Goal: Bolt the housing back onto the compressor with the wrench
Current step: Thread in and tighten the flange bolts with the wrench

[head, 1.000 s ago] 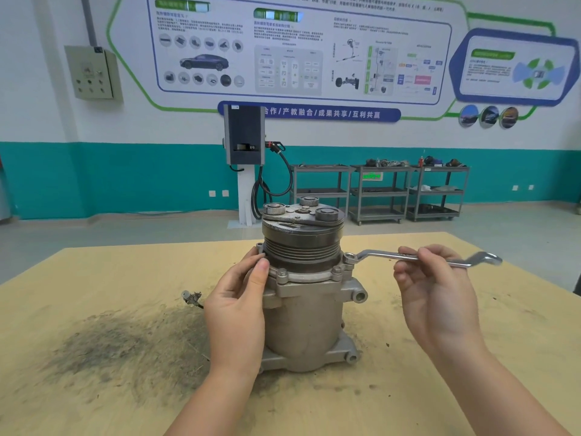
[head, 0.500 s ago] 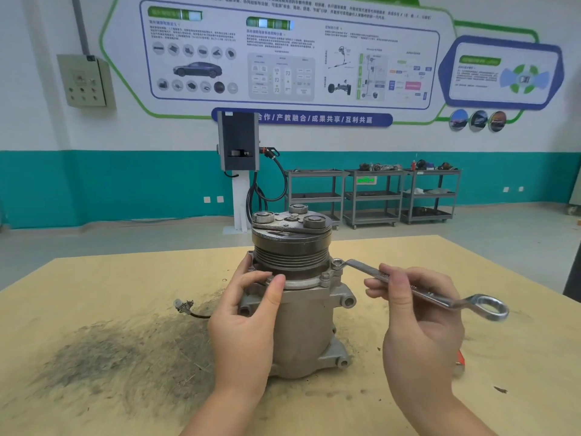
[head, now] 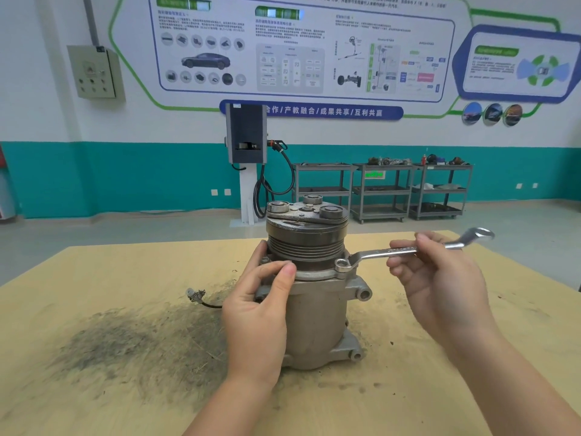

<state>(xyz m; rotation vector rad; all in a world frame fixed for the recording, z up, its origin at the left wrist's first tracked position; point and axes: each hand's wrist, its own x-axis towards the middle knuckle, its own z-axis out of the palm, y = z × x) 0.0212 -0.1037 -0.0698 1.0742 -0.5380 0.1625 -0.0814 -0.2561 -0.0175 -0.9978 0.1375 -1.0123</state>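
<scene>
where the left hand (head: 254, 313) wraps the near-left side of the compressor (head: 314, 316), it hides that part of the flange and any bolt there; whether a bolt head sits inside the wrench ring cannot be made out. both forearms are cut off by the bottom edge. the compressor stands upright near the middle of the yellow table (head: 94, 278), its grooved pulley (head: 306, 243) and clutch plate uppermost, the housing (head: 317, 275) seated as a pale flange just under the pulley. a short wire with a connector (head: 193, 293) lies on the table to the left of the body, its near end hidden behind the left hand.

left hand: fingers curled round the far-left side at flange level, thumb laid across the front below the pulley, gripping the compressor. right hand (head: 440, 284): fingers and thumb pinch the shank of the ring wrench (head: 405, 251) about mid-length. the wrench's near ring rests on the flange at the right front of the housing; its far end rises up and right past the fingers, apart from the table.

a dark sooty smear (head: 125, 347) covers the table left of the compressor.

writing: stamped marks on the wrench shank are too small to read. the blue banner (head: 330, 112) on the wall reads "合作/产教融合/成果共享/互利共赢", its left end covered by the charging post (head: 246, 135). the smaller poster text above is blurred and illegible. a green sign on the middle cart (head: 382, 190) cannot be read. a grey electrical box (head: 92, 72) on the wall shows no legible label.
</scene>
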